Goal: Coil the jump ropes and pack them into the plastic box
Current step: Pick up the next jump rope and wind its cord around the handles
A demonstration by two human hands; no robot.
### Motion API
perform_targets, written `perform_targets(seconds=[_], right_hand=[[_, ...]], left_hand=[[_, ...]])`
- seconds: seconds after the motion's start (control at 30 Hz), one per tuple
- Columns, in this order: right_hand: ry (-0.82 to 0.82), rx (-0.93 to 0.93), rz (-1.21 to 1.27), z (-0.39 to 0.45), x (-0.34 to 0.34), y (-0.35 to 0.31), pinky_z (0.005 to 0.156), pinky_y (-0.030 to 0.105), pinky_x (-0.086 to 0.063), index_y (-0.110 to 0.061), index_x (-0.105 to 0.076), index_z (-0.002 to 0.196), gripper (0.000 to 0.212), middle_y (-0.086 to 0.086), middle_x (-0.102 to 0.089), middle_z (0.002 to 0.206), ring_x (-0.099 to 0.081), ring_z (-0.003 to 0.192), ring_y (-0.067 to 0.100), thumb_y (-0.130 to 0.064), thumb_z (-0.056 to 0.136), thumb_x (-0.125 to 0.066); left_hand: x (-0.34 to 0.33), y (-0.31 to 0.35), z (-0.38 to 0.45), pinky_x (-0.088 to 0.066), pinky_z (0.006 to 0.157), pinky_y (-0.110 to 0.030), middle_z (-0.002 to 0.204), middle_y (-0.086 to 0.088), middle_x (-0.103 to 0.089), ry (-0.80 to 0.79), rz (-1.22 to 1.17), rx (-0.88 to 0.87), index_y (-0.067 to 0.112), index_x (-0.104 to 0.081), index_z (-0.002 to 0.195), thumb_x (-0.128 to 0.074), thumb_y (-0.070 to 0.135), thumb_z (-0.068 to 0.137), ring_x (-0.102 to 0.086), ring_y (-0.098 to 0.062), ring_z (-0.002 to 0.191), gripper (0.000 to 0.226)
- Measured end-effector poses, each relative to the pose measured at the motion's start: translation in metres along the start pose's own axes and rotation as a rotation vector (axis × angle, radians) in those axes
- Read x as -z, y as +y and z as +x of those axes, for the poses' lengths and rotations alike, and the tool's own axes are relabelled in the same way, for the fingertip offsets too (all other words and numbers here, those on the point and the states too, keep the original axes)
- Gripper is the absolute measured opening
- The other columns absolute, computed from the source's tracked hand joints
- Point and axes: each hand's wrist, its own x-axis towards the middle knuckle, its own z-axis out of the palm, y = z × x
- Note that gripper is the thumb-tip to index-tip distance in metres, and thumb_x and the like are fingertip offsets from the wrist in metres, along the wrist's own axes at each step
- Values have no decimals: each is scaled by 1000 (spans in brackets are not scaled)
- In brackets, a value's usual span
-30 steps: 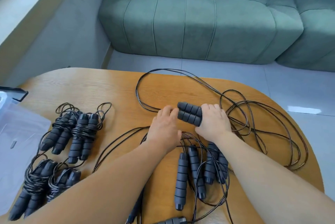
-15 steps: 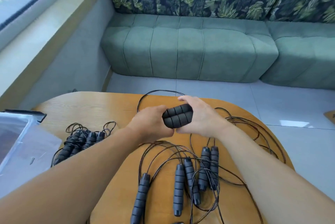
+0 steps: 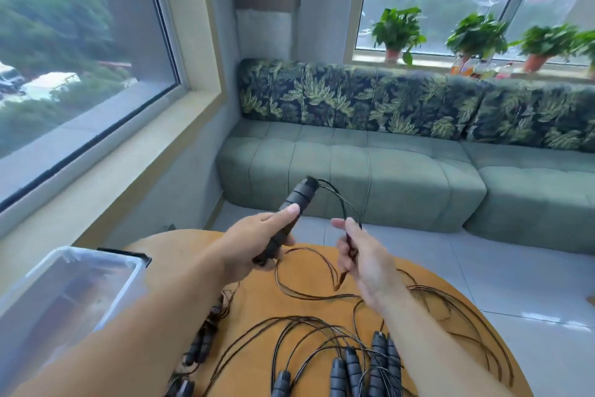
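Left hand (image 3: 257, 243) raised above table (image 3: 254, 309), fingers wrapped round paired black handles (image 3: 291, 215). Handles' long axis tilts up and away, toward far right; cord end uppermost. Cord (image 3: 341, 200) leaves that top end, arcs rightward and down into right hand (image 3: 360, 256), which pinches it just beside left hand, slightly lower. Rest of cord trails loose on table below. Judgement: right hand nearer free cord, so it does winding round handles. Clear plastic box (image 3: 74, 287) at near left, well apart. More uncoiled ropes (image 3: 357, 364) lie near table edge.

Black handles (image 3: 291, 213) raised, cord (image 3: 341, 203) looping; box (image 3: 96, 263) left.
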Motion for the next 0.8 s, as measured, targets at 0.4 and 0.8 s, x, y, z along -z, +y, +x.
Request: perform_targets(seconds=[0.4, 0.8], right_hand=[[68, 186, -635, -31, -61, -27, 61, 34, -44, -26, -64, 89, 32, -4, -55, 60, -52, 54, 15, -27, 104, -36], [-539, 316, -1793, -53, -103, -103, 74, 34, -46, -13, -62, 88, 27, 13, -67, 99, -61, 92, 32, -22, 98, -39]], left_hand=[[13, 31, -35, -34, 46, -21, 79, -10, -63, 44, -267, 19, 10, -64, 101, -75, 44, 82, -49, -18, 53, 41], [45, 27, -32, -54, 80, -36, 103, 10, -68, 25, 1305, -515, 37, -54, 119, -71, 51, 73, -61, -22, 94, 52]])
